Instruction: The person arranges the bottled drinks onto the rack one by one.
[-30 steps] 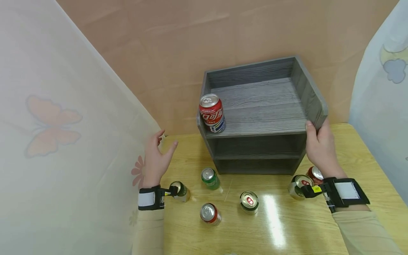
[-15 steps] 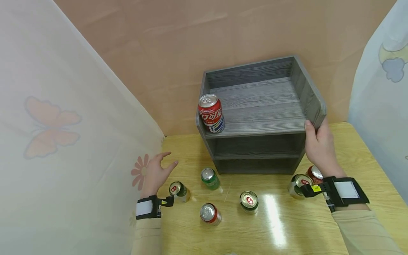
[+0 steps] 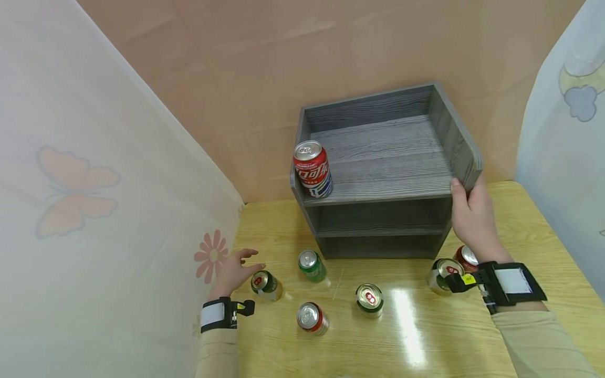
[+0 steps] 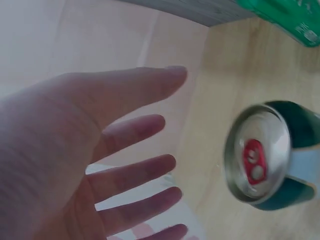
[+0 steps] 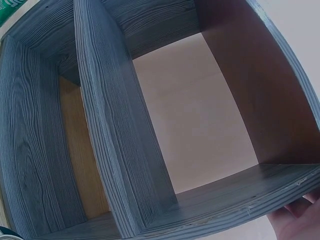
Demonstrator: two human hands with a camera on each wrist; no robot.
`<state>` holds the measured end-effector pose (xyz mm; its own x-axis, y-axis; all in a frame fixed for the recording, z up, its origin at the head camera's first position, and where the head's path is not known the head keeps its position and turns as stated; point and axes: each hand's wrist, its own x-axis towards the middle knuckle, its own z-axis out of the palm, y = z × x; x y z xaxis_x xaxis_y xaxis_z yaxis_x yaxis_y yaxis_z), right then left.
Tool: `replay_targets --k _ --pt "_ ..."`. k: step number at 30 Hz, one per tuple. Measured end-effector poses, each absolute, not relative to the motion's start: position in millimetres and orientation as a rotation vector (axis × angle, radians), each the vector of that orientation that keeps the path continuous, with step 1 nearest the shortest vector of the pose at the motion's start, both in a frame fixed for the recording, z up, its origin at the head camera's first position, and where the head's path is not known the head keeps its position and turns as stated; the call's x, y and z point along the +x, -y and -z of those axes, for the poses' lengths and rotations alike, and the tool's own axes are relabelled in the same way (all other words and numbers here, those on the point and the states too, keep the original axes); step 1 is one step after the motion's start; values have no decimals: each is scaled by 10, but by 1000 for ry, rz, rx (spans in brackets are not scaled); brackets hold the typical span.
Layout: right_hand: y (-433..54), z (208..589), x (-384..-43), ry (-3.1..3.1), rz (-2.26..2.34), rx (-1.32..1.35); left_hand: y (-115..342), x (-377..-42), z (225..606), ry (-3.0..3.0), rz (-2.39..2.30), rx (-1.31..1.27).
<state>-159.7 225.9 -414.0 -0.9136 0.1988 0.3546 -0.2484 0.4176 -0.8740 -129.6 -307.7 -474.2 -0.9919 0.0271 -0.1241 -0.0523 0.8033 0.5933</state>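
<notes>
My left hand (image 3: 235, 271) hovers beside a green-and-gold can (image 3: 266, 285) at the table's left; in the left wrist view its fingers are spread, and that can (image 4: 260, 157) with a red tab stands apart from them. My right hand (image 3: 474, 220) grips the right side panel of a grey wooden shelf (image 3: 392, 157), thumb in front, the other fingers partly hidden behind it. A red cola can (image 3: 313, 169) stands on the shelf's top board at the left. In the right wrist view the shelf (image 5: 115, 130) shows its open compartments, and only part of the hand (image 5: 297, 217) appears.
Before the shelf stand a green can (image 3: 312, 265), a red can (image 3: 312, 318) and a gold-topped can (image 3: 369, 300). Near my right wrist are another gold-topped can (image 3: 446, 276) and a red can (image 3: 467, 258). Printed cloth (image 3: 142, 220) hangs at the left.
My left hand has come down and nearer to me, from beside the shelf to the left green-and-gold can. My right hand keeps its grip on the shelf; the cans stay put.
</notes>
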Motion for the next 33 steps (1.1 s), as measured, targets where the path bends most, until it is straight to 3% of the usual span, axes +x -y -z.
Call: replay_targets --k 14,33 --pt "-2250 4133 -1604 2282 -1506 38 3145 -1199 5004 -2704 -825 -145" --pt "-2260 4144 -1608 2259 -1504 29 3127 -1162 5418 -2619 -1068 -159"
